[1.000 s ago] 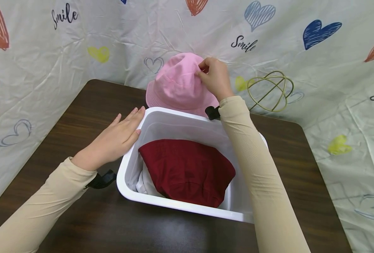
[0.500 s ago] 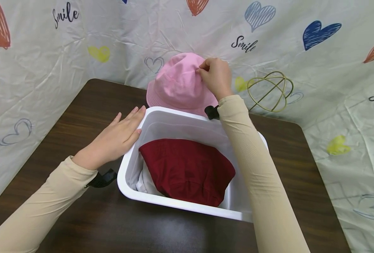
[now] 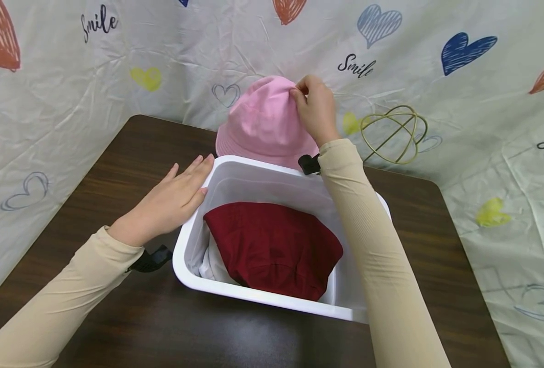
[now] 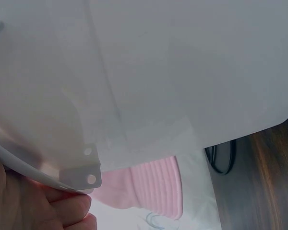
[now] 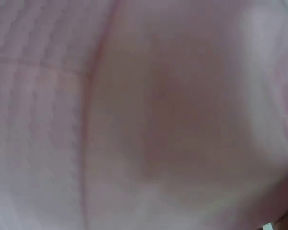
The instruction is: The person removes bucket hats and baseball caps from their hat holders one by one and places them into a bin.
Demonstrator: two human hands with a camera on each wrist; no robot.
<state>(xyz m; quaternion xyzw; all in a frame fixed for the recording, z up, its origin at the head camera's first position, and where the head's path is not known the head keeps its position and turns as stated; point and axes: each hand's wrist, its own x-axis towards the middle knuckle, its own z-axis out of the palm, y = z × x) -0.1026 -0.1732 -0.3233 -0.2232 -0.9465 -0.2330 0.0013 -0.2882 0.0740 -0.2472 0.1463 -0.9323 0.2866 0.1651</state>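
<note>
A pink bucket hat (image 3: 267, 120) sits behind the bin at the back of the table. Thumb and fingers of my right hand (image 3: 317, 110) pinch the cloth at the right of its crown. Its stitched brim and crown fill the right wrist view, blurred. My left hand (image 3: 168, 199) rests with straight fingers on the left rim of a white plastic bin (image 3: 262, 299). Inside the bin lies a dark red bucket hat (image 3: 272, 248), over a whitish cloth item (image 3: 214, 266) that is mostly hidden. The left wrist view shows the bin's outer wall (image 4: 158, 81) above the hat's pink brim (image 4: 158, 184).
A gold wire stand (image 3: 393, 133) rises at the back right, behind my right forearm. The bin stands on a dark wooden table (image 3: 129, 153). A patterned white curtain (image 3: 184, 46) hangs close behind the table. A black loop (image 4: 225, 158) shows in the left wrist view.
My right hand has risen slightly, pulling the top of the pink hat's crown up and to the right. The left hand has stayed on the bin's rim.
</note>
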